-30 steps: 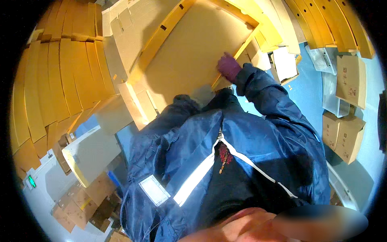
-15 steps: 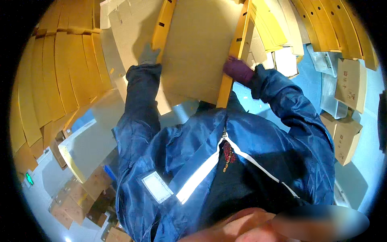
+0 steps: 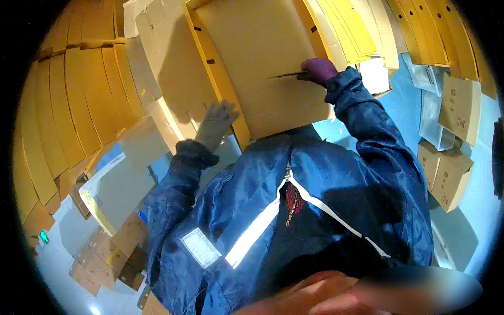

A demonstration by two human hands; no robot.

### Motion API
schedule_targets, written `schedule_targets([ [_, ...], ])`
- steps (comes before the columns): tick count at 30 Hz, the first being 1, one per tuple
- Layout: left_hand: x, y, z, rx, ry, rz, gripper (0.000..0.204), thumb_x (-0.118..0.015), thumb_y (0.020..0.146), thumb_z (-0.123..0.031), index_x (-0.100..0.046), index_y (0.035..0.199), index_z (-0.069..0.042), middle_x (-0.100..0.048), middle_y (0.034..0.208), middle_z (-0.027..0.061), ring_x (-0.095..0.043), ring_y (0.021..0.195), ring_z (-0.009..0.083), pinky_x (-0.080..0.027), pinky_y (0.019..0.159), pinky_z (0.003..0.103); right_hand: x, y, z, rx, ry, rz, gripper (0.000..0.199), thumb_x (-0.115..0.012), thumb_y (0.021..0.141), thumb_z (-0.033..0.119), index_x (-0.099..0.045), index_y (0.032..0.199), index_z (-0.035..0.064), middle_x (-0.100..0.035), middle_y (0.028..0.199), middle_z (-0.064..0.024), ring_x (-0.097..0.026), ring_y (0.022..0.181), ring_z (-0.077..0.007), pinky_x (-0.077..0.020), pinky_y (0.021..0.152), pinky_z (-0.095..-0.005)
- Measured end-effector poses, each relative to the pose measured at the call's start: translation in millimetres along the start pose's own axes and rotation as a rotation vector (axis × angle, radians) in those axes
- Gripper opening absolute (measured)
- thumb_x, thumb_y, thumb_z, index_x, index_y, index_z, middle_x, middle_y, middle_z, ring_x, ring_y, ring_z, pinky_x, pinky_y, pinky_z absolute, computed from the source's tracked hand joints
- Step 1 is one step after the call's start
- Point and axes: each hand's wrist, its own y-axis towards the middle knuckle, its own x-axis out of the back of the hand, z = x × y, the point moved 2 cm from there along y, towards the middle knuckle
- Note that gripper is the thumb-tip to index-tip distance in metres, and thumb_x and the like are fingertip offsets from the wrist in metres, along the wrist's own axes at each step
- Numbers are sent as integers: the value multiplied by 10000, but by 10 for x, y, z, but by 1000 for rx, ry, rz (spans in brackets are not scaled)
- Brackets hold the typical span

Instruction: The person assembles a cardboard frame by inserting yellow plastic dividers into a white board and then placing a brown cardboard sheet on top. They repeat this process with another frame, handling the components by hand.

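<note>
While the flat cardboard sheet [image 3: 268, 63] lies straight ahead of my chest, I see my right hand [image 3: 319, 71] pinching its right edge and my left hand [image 3: 215, 125] spread open at its lower left corner. Stacked cardboard [image 3: 79, 100] crowds its left; small boxes [image 3: 446, 168] sit off its right.

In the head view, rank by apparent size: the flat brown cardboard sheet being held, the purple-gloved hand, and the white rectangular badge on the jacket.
1. Flat brown cardboard sheet
2. White rectangular badge and purple-gloved right hand: alike, unranked.
</note>
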Motion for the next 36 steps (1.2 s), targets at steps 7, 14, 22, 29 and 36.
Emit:
schedule_targets([
  [7, -250, 794, 225, 121, -435, 189, 229, -588, 891, -265, -684, 1043, -124, -702, 912, 121, -677, 874, 359, -537, 773, 464, -21, 73, 380, -49, 128, -83, 282, -637, 888, 369, -672, 956, 98, -668, 954, -160, -652, 926, -371, -521, 780, -472],
  [14, 335, 1000, 304, 624, -599, -3, 251, -571, 934, -337, -656, 1023, -118, -686, 994, 131, -662, 880, 374, -529, 745, 483, -160, 128, 394, -43, 75, -199, 297, -620, 902, 379, -654, 936, 85, -669, 957, -181, -645, 925, -398, -514, 765, -502],
  [22, -49, 1219, 133, 447, -440, 7, 235, -522, 954, -280, -640, 1048, -100, -676, 996, 162, -666, 910, 383, -530, 736, 503, -235, 162, 357, -93, 44, -124, 290, -620, 892, 367, -647, 917, 79, -664, 905, -183, -648, 901, -399, -522, 759, -503],
  [29, -239, 1700, -131, 477, -585, -196, 259, -473, 969, -200, -611, 1149, -74, -642, 1131, 202, -631, 1042, 399, -524, 843, 484, -356, 81, 304, 21, 49, -236, 262, -670, 849, 317, -652, 909, 63, -664, 904, -183, -648, 877, -402, -523, 745, -511],
  [36, -304, 1813, -494, 251, -601, 10, 264, -515, 959, -207, -622, 1191, -139, -654, 1136, 172, -640, 1021, 393, -520, 854, 503, -306, -115, 513, 139, 38, -218, 285, -708, 808, 215, -662, 1051, 74, -661, 1044, -148, -622, 1001, -373, -499, 855, -485],
])
